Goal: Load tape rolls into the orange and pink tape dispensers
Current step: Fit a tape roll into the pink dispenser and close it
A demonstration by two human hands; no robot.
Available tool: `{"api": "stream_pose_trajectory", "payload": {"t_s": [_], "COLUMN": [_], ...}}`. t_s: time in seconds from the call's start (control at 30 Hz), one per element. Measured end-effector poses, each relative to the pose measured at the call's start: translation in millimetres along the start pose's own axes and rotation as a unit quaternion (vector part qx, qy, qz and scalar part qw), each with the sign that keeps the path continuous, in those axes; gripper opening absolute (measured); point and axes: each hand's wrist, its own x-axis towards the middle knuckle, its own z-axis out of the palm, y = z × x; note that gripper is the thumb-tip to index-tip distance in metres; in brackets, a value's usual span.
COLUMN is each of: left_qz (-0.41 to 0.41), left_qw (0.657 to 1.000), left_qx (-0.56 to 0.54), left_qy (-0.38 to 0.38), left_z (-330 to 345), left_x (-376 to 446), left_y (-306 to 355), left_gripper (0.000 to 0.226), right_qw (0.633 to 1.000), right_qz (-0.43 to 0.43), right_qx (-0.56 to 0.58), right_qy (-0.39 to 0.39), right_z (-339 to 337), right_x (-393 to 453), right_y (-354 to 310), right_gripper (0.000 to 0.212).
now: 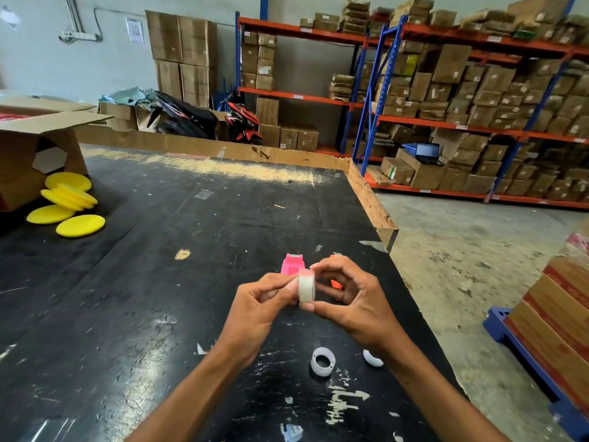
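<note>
A clear tape roll (306,285) stands on edge in the air above the black table (197,244), pinched between both hands. My left hand (259,306) grips its left face and my right hand (349,296) holds its top and bottom rim. Just behind the roll the pink dispenser (291,264) stands on the table. The orange dispenser (335,283) is mostly hidden behind my right fingers. Nearer to me a white ring-shaped tape core (322,361) lies on the table, and a second white piece (373,358) peeks out beside my right wrist.
Several yellow round pads (68,202) lie at the table's far left by an open cardboard box (35,148). The table's right edge (387,231) drops to a concrete floor. Stacked boxes on a blue pallet (541,371) stand at the right.
</note>
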Motion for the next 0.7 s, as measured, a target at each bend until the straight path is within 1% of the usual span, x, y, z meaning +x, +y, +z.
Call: {"api": "stream_pose_trajectory", "payload": {"t_s": [0.07,0.2,0.43,0.53,0.7], "left_qz": [-0.001,0.002,0.017,0.012,-0.004], "left_qw": [1.0,1.0,1.0,0.999,0.997], "left_qx": [0.004,0.012,0.016,0.038,0.068], "left_qy": [-0.006,0.006,0.011,0.015,0.02], "left_z": [1.8,5.5,14.3,11.8,9.1], "left_x": [-0.2,-3.2,-1.1,-1.0,-0.2], "left_y": [-0.5,-2.9,-3.2,-6.2,-9.5], "left_gripper": [0.034,0.027,0.029,0.024,0.024], "right_qw": [1.0,1.0,0.998,0.997,0.995], "right_qz": [0.001,0.009,-0.004,-0.005,-0.008], "right_qx": [-0.003,-0.015,-0.066,-0.079,-0.098], "right_qy": [0.006,0.022,0.019,0.013,0.01], "right_z": [0.0,0.6,-0.6,-0.5,0.3], "right_x": [-0.4,-2.4,0.7,1.9,4.6], "right_y": [-0.4,-3.3,-10.1,-9.7,-6.2], "right_gripper": [0.048,0.05,0.067,0.067,0.063]}}
